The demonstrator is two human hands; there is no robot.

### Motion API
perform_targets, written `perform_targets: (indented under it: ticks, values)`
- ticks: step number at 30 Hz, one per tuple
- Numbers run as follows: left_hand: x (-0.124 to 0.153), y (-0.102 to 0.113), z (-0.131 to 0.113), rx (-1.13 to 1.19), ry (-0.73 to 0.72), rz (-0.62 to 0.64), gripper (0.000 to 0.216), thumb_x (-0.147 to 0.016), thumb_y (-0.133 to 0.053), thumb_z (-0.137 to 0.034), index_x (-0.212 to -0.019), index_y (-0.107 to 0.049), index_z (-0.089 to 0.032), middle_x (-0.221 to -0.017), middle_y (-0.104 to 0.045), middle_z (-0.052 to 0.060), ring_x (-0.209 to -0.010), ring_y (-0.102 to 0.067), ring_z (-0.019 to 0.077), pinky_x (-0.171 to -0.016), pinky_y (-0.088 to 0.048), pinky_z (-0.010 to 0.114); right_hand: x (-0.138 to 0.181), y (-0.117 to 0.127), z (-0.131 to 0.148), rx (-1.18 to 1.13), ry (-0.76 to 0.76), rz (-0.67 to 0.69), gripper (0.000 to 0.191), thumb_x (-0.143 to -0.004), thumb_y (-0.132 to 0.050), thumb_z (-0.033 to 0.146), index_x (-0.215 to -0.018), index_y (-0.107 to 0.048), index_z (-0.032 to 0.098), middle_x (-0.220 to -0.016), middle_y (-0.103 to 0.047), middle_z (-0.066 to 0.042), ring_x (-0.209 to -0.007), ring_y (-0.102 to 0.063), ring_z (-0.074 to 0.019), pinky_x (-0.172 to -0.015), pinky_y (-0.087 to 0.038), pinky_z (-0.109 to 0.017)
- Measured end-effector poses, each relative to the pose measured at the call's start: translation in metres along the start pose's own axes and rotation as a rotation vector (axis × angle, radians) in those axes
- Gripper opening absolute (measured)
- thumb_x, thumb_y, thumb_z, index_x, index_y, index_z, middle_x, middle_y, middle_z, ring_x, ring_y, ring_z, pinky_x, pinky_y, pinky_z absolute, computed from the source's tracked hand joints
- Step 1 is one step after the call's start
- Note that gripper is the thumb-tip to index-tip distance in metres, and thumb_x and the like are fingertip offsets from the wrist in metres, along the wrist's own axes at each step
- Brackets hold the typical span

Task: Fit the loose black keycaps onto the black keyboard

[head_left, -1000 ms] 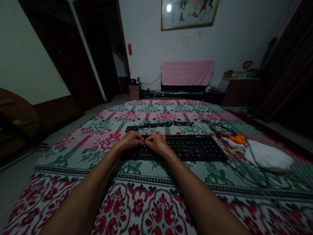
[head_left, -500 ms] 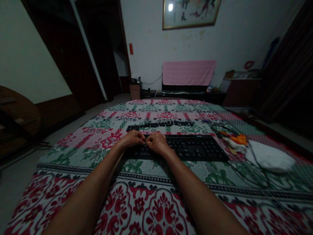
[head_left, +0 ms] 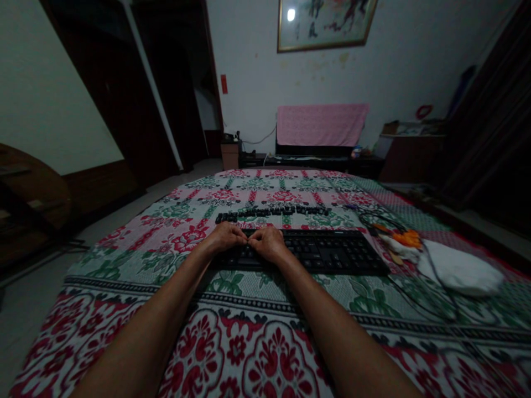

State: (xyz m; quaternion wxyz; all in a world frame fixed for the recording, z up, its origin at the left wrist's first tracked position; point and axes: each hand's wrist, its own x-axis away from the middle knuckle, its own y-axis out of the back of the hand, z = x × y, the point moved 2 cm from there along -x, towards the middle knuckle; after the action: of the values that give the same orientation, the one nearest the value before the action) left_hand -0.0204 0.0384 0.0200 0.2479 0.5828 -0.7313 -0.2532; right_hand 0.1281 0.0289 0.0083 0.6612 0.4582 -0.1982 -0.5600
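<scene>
A black computer keyboard lies flat on the patterned cloth in front of me. My left hand is over its left part, fingers pinched together. Close against it, my right hand is also closed, thumb and fingertips meeting those of the left. Whatever is between the fingertips is too small and dark to make out. Just behind the keyboard, several loose black keycaps stand in a long row.
The flowered tablecloth covers the wide surface. Right of the keyboard lie a coiled black cable, an orange item and a white cloth bundle. A pink towel hangs at the far wall.
Both hands stay at the same place on the keyboard with only tiny finger shifts. The view has moved very slightly.
</scene>
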Motion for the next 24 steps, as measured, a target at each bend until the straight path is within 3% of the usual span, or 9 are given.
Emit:
perform_targets:
  ticks: [5,11,17,21,24]
  values:
    - [0.000,-0.003,-0.006,-0.001,0.113,-0.001,0.015,-0.053,-0.059,-0.021,-0.064,-0.067,-0.013,-0.045,-0.052,-0.005,-0.043,-0.040,0.0066,-0.044,-0.031,0.020,-0.001,0.001,0.003,0.002,-0.045,0.034,0.018,-0.069,-0.054,0.031,-0.075,-0.071,0.026,-0.078,-0.069,0.001,-0.079,-0.058,-0.0147,-0.072,-0.038,-0.025]
    - [-0.003,-0.003,-0.006,-0.028,0.062,0.023,0.014,-0.052,-0.059,-0.021,-0.061,-0.065,-0.013,-0.045,-0.050,-0.005,-0.044,-0.039,0.0065,-0.044,-0.030,0.020,-0.003,0.000,0.004,0.020,-0.090,0.059,0.017,-0.068,-0.056,0.029,-0.074,-0.071,0.025,-0.077,-0.069,0.000,-0.080,-0.058,-0.0155,-0.072,-0.038,-0.025]
    - [0.002,0.002,-0.006,0.061,0.037,0.083,0.020,-0.053,-0.060,-0.023,-0.067,-0.066,-0.012,-0.048,-0.054,-0.004,-0.046,-0.042,0.0070,-0.047,-0.033,0.020,0.003,0.002,0.002,-0.006,0.065,-0.018,0.023,-0.073,-0.050,0.026,-0.085,-0.070,0.025,-0.086,-0.069,0.000,-0.086,-0.058,-0.0150,-0.076,-0.038,-0.024]
    - [0.003,0.006,-0.002,0.012,-0.036,-0.016,0.024,-0.058,-0.056,-0.024,-0.075,-0.068,-0.013,-0.057,-0.061,-0.002,-0.052,-0.049,0.0096,-0.050,-0.036,0.020,0.005,0.003,0.003,0.013,0.066,-0.026,0.023,-0.075,-0.049,0.029,-0.082,-0.070,0.024,-0.082,-0.069,0.000,-0.082,-0.059,-0.0145,-0.075,-0.039,-0.024]
    - [0.003,0.014,0.001,-0.033,-0.087,-0.222,0.026,-0.064,-0.052,-0.025,-0.081,-0.068,-0.014,-0.073,-0.067,0.001,-0.066,-0.057,0.0131,-0.060,-0.041,0.021,0.005,0.004,0.005,0.014,0.065,-0.013,0.020,-0.073,-0.052,0.031,-0.081,-0.069,0.025,-0.084,-0.069,0.001,-0.083,-0.059,-0.0145,-0.075,-0.039,-0.024]
